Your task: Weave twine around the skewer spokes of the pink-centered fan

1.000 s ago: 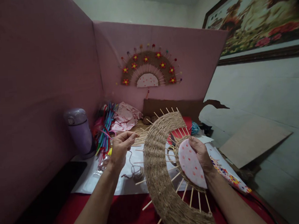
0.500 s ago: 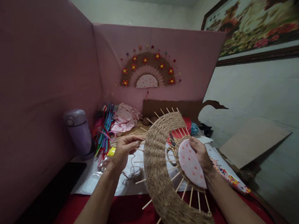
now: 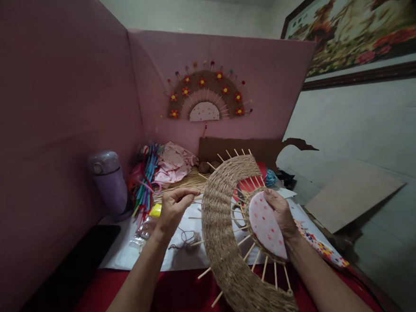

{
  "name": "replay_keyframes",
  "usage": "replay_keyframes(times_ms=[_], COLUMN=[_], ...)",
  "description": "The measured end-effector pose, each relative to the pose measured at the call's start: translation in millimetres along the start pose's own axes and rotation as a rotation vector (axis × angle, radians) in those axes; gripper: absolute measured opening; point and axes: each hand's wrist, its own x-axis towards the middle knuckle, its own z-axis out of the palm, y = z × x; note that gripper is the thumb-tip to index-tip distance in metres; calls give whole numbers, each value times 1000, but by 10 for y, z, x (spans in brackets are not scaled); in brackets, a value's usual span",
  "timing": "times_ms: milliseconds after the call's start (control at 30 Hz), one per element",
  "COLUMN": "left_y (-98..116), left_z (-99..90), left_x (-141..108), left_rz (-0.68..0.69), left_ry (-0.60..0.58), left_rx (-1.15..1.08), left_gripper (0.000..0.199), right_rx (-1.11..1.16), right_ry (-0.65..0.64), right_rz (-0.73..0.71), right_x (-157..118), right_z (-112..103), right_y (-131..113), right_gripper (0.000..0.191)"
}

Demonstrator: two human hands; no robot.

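Observation:
A woven twine fan [image 3: 222,231] with thin wooden sticks poking out along its outer edge stands tilted in front of me. My right hand [image 3: 281,212] grips it at the half-round centre piece [image 3: 266,225], which is covered in white cloth with pink-red dots. The thumb lies on the cloth and the other fingers are behind it. To the left of the woven band, my left hand [image 3: 178,206] is closed in a pinch close to the stick ends; what lies between its fingertips is too small to make out.
A purple bottle [image 3: 109,184] stands at the left, beside colourful pipe cleaners [image 3: 148,174] and crumpled dotted cloth [image 3: 175,163]. A finished flowered fan [image 3: 203,87] hangs on the pink board behind. Brown cardboard [image 3: 239,148] leans at the back; blue yarn [image 3: 270,178] lies right.
The fan has turned slightly, its outer sticks shifting a little relative to my left hand. My left fingers have drawn together more tightly. My right hand keeps its hold.

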Motion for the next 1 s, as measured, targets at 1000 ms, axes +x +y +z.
replay_keyframes(times_ms=[1000], left_y=[150], left_z=[229], left_x=[236], left_rz=[646], left_ry=[-134], left_rx=[861], left_gripper=[10], right_rx=[-38], right_ry=[137], right_rz=[-85], right_x=[206], right_z=[-185], right_y=[19], right_gripper=[36])
